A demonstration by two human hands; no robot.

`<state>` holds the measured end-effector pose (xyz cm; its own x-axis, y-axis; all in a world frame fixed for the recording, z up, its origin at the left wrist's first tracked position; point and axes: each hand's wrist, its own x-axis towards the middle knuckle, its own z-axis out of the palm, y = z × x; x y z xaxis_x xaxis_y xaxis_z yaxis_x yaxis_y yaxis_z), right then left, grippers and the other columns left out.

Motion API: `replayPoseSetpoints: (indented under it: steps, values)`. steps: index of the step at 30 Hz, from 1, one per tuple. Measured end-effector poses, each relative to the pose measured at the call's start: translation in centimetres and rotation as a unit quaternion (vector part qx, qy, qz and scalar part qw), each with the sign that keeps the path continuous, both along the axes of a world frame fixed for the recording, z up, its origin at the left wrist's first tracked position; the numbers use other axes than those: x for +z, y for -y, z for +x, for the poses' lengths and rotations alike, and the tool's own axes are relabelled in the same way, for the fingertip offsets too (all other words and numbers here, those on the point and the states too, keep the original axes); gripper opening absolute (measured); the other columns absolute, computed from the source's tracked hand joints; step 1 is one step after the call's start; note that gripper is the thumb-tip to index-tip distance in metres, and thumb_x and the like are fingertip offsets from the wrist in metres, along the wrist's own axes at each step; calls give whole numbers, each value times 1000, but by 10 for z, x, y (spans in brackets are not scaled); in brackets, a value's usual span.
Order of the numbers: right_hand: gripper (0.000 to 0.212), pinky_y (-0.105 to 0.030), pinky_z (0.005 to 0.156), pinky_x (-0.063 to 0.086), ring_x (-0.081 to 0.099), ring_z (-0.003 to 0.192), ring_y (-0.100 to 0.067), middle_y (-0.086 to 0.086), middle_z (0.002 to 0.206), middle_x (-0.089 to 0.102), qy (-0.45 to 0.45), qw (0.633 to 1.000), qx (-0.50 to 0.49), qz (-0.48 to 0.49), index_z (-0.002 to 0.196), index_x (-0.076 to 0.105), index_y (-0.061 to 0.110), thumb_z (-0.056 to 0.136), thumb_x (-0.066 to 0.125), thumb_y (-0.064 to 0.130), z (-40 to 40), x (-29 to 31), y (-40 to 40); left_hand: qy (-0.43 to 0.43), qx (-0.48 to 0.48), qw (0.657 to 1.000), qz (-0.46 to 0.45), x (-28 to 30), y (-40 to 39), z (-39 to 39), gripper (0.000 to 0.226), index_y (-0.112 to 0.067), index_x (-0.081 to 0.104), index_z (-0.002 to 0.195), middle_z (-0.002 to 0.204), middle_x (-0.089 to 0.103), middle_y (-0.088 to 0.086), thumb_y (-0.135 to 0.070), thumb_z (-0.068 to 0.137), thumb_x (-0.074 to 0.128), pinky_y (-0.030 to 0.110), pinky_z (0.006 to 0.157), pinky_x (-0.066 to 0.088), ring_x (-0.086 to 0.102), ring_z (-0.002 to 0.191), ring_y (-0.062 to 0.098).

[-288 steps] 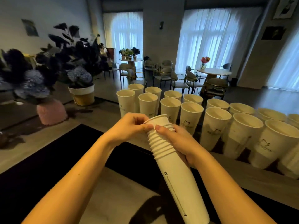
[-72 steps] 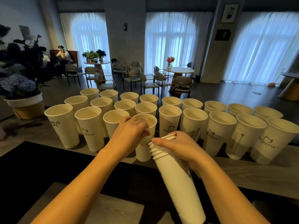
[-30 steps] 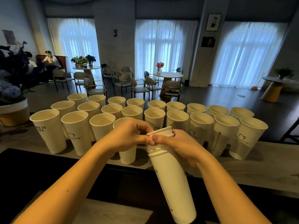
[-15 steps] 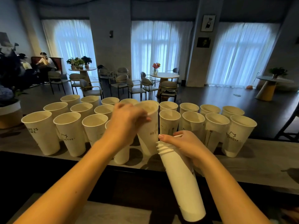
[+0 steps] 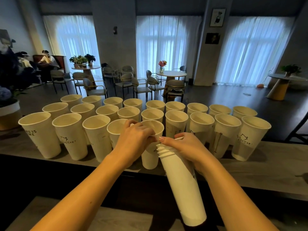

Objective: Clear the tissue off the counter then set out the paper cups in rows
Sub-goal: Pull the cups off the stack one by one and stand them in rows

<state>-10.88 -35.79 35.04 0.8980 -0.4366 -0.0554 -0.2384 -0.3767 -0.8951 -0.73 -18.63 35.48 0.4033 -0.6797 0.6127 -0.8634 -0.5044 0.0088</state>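
Note:
Several white paper cups (image 5: 201, 127) stand upright in three rows on the grey counter (image 5: 260, 170). My left hand (image 5: 135, 139) is closed over the near rim of a single paper cup (image 5: 150, 159), which stands on the counter in the front row gap, between a cup on its left and one (image 5: 174, 124) on its right. Just to the right, my right hand (image 5: 190, 150) grips a tilted stack of nested cups (image 5: 181, 184) around its upper end, rims up and toward the rows. Both thumbs nearly touch. No tissue is visible.
A flower pot (image 5: 7, 115) with dark blooms stands at the counter's left end. Bare counter lies right of the last cup (image 5: 250, 137). Below the counter runs a dark ledge (image 5: 50, 174). Beyond are café tables, chairs and a seated person (image 5: 47, 60).
Half a second ago my left hand held one cup in the air above the rows. That cup now stands in the front row. The stack in my right hand has barely moved.

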Motion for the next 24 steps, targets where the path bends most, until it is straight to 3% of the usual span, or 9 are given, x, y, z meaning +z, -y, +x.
replayPoseSetpoints:
  steps: [2, 4, 7, 11, 15, 17, 19, 21, 24]
  values:
    - [96, -26, 69, 49, 60, 97, -9, 8, 108, 61, -2, 1000, -3, 1, 125, 60, 18, 54, 79, 79, 2, 0, -1, 0, -4, 1000, 2, -1, -1, 0, 16, -21, 72, 88, 88, 73, -5, -37, 87, 66, 40, 93, 36, 64, 89, 18]
    - [108, -25, 68, 47, 59, 98, -9, 8, 108, 60, -1, 1000, -1, 1, 135, 56, 16, 52, 78, 82, 3, 1, -1, 4, -13, 1000, 6, -1, -1, 0, 15, -22, 72, 89, 88, 74, -5, -35, 87, 67, 41, 96, 36, 65, 89, 18]
    - [103, -25, 66, 46, 57, 92, -3, 17, 96, 57, 1, 1000, 1, 4, 132, 57, 17, 54, 77, 81, 3, 5, -2, 2, -24, 1000, 9, 0, -1, 0, 18, -21, 71, 102, 97, 75, -3, -31, 87, 67, 42, 101, 36, 65, 97, 20]
    - [105, -28, 69, 50, 60, 94, -7, 15, 98, 60, -2, 1000, -4, 9, 127, 57, 19, 47, 75, 85, 3, 8, -2, -15, -56, 998, -27, 6, -2, -2, 27, -17, 64, 117, 111, 70, 1, -26, 93, 57, 38, 95, 42, 60, 106, 22]
    - [122, -27, 68, 48, 58, 96, -6, 8, 109, 59, -4, 1000, 3, -9, 135, 53, 18, 41, 68, 95, 1, 10, -1, -99, -145, 983, -55, 15, -8, -11, 28, -26, 63, 112, 108, 64, -15, -37, 99, 41, 30, 87, 39, 53, 102, 4]
    - [127, -25, 65, 47, 59, 95, -5, 11, 105, 61, 1, 1000, 10, -15, 134, 54, 18, 37, 61, 100, -1, 13, -1, -160, -190, 968, -37, 19, -9, -15, 23, -25, 64, 112, 108, 64, -16, -31, 98, 47, 28, 85, 42, 54, 99, 3]
    - [133, -25, 64, 47, 61, 94, -4, 14, 103, 62, -5, 1000, 24, -17, 132, 54, 19, 31, 56, 104, -4, 15, 0, -191, -204, 960, -11, 23, -9, -15, 20, -17, 68, 112, 103, 68, -4, -17, 95, 58, 32, 78, 49, 59, 92, 9]
    - [134, -27, 68, 50, 63, 99, -9, 10, 111, 63, -19, 999, 43, -3, 135, 52, 20, 29, 60, 102, -8, 15, 1, -203, -196, 959, 21, 25, -11, -15, 21, -15, 70, 111, 98, 68, 2, -12, 91, 63, 33, 76, 50, 60, 88, 12]
    - [134, -30, 76, 53, 62, 105, -10, 9, 118, 61, -30, 997, 72, 18, 141, 47, 24, 29, 73, 93, -14, 15, 3, -238, -202, 950, 25, 26, -14, -18, 16, -20, 72, 103, 91, 63, -8, -14, 89, 67, 22, 74, 48, 57, 88, 5]
